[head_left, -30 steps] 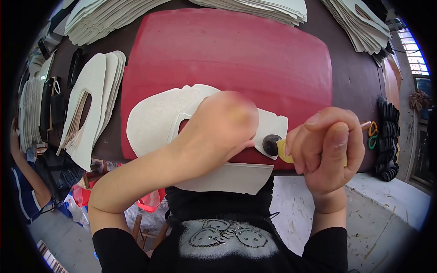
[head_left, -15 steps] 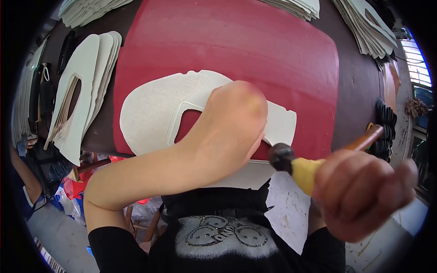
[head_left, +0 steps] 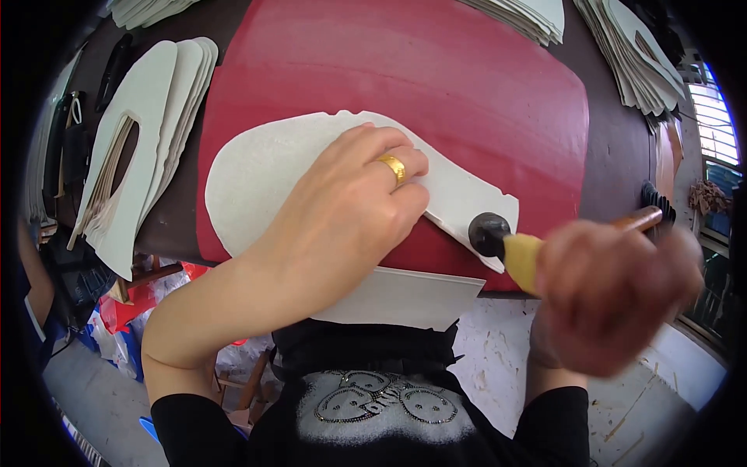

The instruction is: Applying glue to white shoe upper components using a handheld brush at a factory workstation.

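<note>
Curved matte-white panel (head_left: 257, 171) lies under curled left hand (head_left: 350, 191), pinch unclear; right hand (head_left: 611, 296) clenches round-headed hammer (head_left: 523, 261).

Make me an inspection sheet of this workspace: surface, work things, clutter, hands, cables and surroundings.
Surface: red mat on a dark brown table.
Work things: curved white piece on the mat; hammer, its dark head at the piece's right end, contact unclear.
Clutter: stack of white cutouts at left; another stack at far right; pale sheet at the near edge.
Hands: left hand rests on the piece; right hand, blurred, grips the hammer.
Cables: none clear enough to confirm.
Surroundings: bright window at right.
</note>
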Demonstrator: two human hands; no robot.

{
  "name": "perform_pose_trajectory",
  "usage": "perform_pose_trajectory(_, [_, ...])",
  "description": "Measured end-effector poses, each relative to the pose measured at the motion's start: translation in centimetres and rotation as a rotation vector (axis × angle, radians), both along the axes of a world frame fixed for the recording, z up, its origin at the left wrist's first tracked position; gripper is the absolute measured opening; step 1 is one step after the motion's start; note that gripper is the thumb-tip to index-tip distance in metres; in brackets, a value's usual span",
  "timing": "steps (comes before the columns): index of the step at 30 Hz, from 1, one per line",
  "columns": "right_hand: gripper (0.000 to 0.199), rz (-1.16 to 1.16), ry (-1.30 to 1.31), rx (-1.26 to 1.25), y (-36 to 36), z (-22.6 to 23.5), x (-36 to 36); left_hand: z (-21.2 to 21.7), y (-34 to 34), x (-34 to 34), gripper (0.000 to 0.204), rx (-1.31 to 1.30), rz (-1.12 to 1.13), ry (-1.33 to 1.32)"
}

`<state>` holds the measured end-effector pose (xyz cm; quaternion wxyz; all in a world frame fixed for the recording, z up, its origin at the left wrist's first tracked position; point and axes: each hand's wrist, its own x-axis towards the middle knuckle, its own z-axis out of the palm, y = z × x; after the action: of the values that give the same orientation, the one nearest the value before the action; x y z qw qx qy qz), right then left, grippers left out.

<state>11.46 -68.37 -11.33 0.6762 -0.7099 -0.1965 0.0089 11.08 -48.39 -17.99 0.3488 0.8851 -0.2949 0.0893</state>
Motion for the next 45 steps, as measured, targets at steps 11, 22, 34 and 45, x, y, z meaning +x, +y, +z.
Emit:
perform_pose_trajectory(11, [0.028, 0.287, -0.014, 0.097, 2.4, -1.1, 2.5, 0.6, 1.7, 0.3, 0.011, 0.018, 0.066, 0.038])
perform_pose_trajectory(22, [0.032, 0.237, 0.041, 0.113, 4.2, -1.0, 3.3, 0.6, 2.6, 0.3, 0.011, 0.071, 0.157, -0.021])
perform_pose_trajectory(34, [0.036, 0.28, -0.074, 0.083, 6.9, 0.7, 4.3, 0.8, 4.5, 0.6, 0.009, -0.002, 0.207, 0.003])
perform_pose_trajectory(45, [0.033, 0.069, -0.264, -0.086, 9.2, -1.2, 4.9, 0.1, 5.0, -0.6, 0.007, -0.151, 0.336, 0.158])
